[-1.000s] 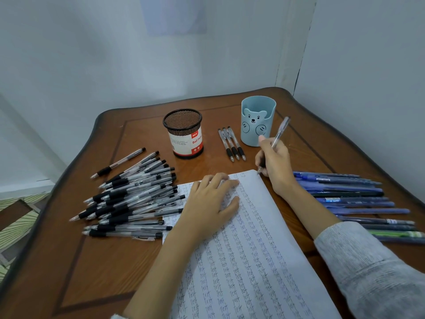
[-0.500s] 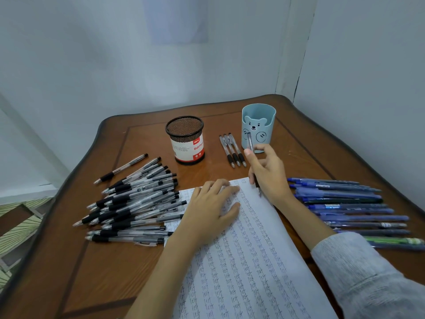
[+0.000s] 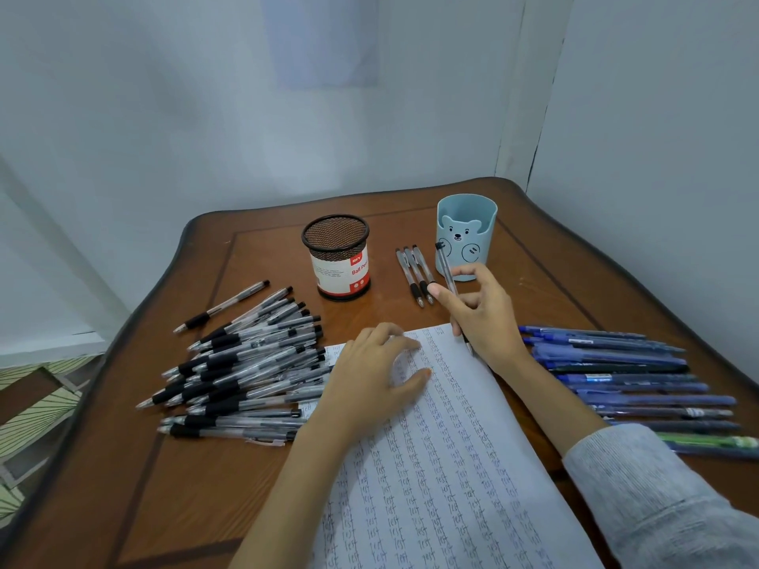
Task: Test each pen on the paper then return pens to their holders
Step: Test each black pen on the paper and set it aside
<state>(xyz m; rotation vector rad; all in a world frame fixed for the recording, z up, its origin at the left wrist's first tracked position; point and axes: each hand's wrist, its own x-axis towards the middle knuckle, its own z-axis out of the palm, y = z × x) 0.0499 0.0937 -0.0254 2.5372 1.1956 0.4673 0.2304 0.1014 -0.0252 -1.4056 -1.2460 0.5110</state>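
Before the bear cup (image 3: 478, 234), right hand (image 3: 486, 318) holds a pen (image 3: 445, 264).

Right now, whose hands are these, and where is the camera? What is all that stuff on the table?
No machine here: these are a person's two hands, filmed by one camera worn on the head, looking down. The left hand rests on the paper, which is covered with the word "test". The right hand grips a clear pen. On the table lie a heap of black-grip pens, a row of mostly blue pens, three pens apart, a black mesh holder and a blue bear holder.
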